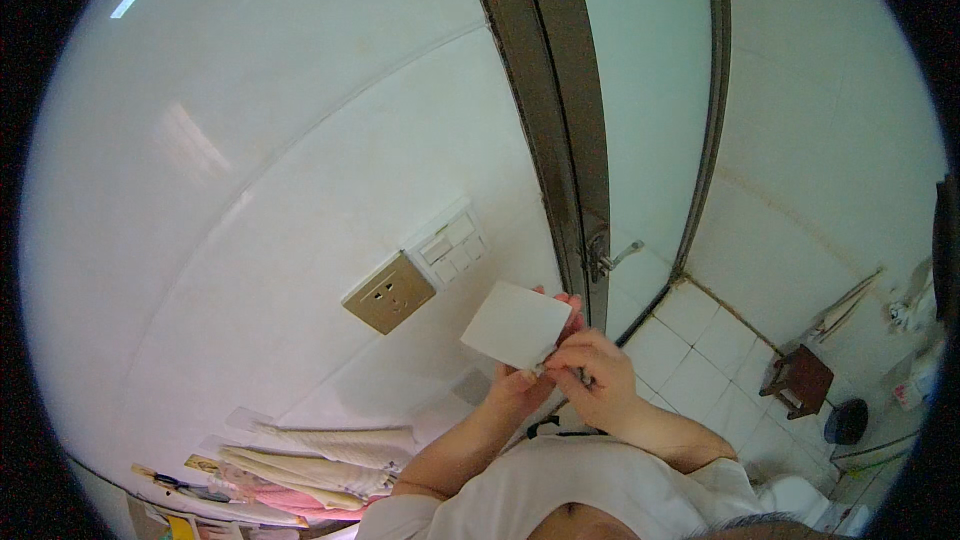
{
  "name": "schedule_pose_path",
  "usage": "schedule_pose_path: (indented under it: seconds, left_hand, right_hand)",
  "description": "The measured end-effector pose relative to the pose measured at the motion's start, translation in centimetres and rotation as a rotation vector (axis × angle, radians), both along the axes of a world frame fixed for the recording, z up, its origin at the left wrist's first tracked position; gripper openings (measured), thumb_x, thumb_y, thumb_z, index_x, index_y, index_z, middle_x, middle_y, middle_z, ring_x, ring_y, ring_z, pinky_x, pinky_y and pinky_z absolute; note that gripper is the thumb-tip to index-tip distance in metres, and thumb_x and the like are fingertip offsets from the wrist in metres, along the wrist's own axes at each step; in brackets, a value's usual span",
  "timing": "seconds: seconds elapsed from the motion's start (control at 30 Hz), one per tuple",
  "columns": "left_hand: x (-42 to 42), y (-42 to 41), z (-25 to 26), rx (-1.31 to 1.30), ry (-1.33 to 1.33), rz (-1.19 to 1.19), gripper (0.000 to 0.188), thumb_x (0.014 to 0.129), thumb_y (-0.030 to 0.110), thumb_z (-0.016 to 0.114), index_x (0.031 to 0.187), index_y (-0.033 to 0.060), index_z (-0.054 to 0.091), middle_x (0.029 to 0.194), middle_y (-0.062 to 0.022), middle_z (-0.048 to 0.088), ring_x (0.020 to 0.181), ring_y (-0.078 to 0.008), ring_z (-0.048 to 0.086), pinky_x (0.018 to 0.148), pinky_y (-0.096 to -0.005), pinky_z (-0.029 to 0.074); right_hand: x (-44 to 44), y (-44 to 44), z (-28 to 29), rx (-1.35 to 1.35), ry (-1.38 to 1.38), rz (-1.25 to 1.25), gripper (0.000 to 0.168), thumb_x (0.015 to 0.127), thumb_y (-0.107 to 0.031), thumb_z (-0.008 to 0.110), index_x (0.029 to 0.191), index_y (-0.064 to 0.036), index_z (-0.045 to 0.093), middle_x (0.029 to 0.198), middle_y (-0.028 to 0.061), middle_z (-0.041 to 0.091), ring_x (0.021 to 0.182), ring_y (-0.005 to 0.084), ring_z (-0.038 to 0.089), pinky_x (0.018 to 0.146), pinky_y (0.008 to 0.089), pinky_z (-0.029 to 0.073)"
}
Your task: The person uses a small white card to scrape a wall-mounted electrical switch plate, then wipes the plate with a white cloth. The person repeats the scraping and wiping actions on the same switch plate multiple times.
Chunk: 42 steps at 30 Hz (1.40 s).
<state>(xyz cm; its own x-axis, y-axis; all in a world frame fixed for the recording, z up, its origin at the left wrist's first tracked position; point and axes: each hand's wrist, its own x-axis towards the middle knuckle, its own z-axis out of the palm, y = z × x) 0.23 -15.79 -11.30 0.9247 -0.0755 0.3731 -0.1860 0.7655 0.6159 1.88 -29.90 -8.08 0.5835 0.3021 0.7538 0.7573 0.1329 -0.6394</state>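
My left hand [519, 381] supports a white square plate [516, 326] from behind and below. Its thumb lies at the plate's lower edge, and some fingertips show past the right edge. At the plate's lower right corner, my right hand [600, 375] has its thumb and fingers pinched together. A small pale piece [539, 370] shows by those fingertips, too blurred to identify. Something small and dark shows among the right fingers. On the wall just beyond the plate are a gold-coloured socket plate [388, 294] and a white switch panel [450, 249].
A dark-framed door [559, 112] with frosted glass and a lever handle [626, 256] stands right of the wall. Past it are a tiled floor [694, 360], a brown stool [804, 382] and a dark basin [846, 421]. Towels [322, 469] hang at lower left.
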Motion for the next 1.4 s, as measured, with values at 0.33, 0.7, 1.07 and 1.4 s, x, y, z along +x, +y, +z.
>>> schedule_pose_path:
  seconds: [0.33, 0.7, 1.07, 1.4]
  left_hand:
    - [-0.9, -0.9, 1.3, -0.201, 0.143, -0.150, 0.088, 0.077, 0.051, 0.068, 0.146, 0.0089, 0.031, 0.149, -0.0075, 0.036, 0.140, -0.0244, 0.030, 0.116, -0.0413, 0.020]
    - [-1.2, -0.3, 1.0, -0.274, 0.282, -0.119, 0.085, 0.075, 0.051, 0.068, 0.142, 0.0081, 0.038, 0.148, -0.0072, 0.036, 0.136, -0.0237, 0.036, 0.113, -0.0415, 0.028]
    - [-1.6, 2.3, -1.2, -0.164, 0.329, -0.128, 0.084, 0.077, 0.043, 0.072, 0.144, 0.0094, 0.033, 0.146, -0.0056, 0.039, 0.138, -0.0266, 0.034, 0.116, -0.0415, 0.022]
    - [-2.6, 3.4, -2.6, 0.745, -0.132, 0.224, 0.106, 0.064, 0.017, 0.084, 0.147, 0.0043, 0.019, 0.142, -0.0131, 0.033, 0.133, -0.0253, 0.036, 0.111, -0.0402, 0.028]
  right_hand:
    - [-0.4, 2.1, 0.0, -0.069, -0.076, -0.214, 0.011, 0.080, -0.004, 0.069, 0.091, -0.006, 0.067, 0.093, 0.0125, 0.062, 0.086, 0.0285, 0.063, 0.075, 0.0361, 0.051]
    - [-0.3, 3.5, 0.1, -0.073, -0.024, -0.245, 0.009, 0.077, -0.002, 0.069, 0.084, -0.006, 0.067, 0.086, 0.0108, 0.064, 0.078, 0.0262, 0.062, 0.069, 0.0336, 0.051]
    - [3.8, -0.4, -2.3, 0.056, 0.331, -0.219, 0.006, 0.080, -0.001, 0.068, 0.085, -0.004, 0.066, 0.095, 0.0093, 0.061, 0.084, 0.0207, 0.060, 0.071, 0.0292, 0.047]
    - [0.1, 0.4, 0.0, -0.022, -0.223, 0.156, 0.014, 0.077, -0.004, 0.072, 0.090, -0.008, 0.072, 0.096, 0.0070, 0.057, 0.087, 0.0228, 0.058, 0.075, 0.0336, 0.048]
